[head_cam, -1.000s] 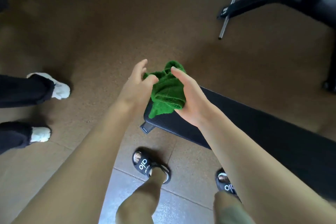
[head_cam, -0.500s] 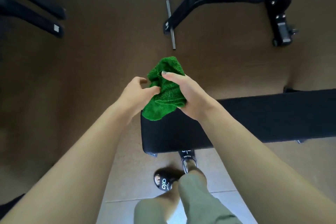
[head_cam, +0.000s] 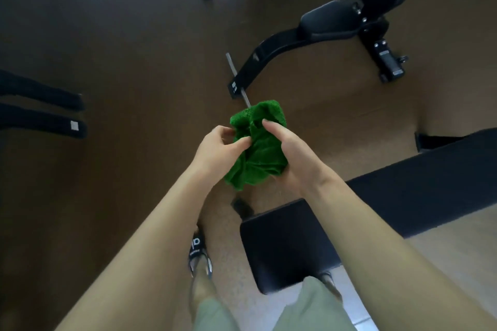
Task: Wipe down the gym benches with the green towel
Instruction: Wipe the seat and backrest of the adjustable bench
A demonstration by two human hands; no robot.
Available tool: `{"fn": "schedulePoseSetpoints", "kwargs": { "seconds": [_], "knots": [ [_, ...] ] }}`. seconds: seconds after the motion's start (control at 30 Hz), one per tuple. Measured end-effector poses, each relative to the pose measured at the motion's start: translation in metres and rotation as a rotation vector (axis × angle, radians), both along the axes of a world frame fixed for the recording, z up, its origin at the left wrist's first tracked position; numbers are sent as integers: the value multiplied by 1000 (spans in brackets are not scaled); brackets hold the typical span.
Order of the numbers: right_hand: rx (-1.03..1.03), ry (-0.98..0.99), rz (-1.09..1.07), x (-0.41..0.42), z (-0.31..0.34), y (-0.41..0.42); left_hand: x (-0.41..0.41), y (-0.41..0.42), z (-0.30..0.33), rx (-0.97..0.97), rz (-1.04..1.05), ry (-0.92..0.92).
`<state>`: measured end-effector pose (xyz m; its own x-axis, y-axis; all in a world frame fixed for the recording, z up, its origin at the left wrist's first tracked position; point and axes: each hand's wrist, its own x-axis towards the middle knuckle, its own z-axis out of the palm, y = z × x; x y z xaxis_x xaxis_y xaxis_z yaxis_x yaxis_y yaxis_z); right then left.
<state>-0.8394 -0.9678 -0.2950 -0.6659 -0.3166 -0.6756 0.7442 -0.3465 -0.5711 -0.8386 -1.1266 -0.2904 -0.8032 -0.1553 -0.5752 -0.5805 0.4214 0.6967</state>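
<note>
Both hands clamp the crumpled green terry towel (head_cam: 256, 146); flat black padded bench (head_cam: 349, 209) lies below-right, long axis running rightward, my right hand (head_cam: 289, 154) nearer than my left hand (head_cam: 219, 149).

Open brown floor (head_cam: 121, 48) is seen left of and beyond the hands, offering free passage. The path to the right is bounded by the flat bench (head_cam: 403, 183), whose near end lies below the right hand (head_cam: 293, 158). Ahead, room is limited by an adjustable bench (head_cam: 328, 24) and its steel bar (head_cam: 236, 78). At the far left, two dark padded bars (head_cam: 40, 107) intrude. The towel (head_cam: 258, 148) is held between both hands, above the floor, apart from the bench.
</note>
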Motion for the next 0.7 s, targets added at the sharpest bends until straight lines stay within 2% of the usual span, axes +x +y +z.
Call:
{"fn": "schedulePoseSetpoints", "kwargs": {
  "seconds": [0.33,0.5,0.7],
  "knots": [
    [48,-76,-373,-72,10,-135,-114,-125,2,7,-341,-37],
    [31,-113,-496,-93,11,-154,-156,-145,12,-45,-472,-51],
    [-1,-96,-618,-111,1,-138,-207,-123,10,-49,-646,-63]
  ]
}}
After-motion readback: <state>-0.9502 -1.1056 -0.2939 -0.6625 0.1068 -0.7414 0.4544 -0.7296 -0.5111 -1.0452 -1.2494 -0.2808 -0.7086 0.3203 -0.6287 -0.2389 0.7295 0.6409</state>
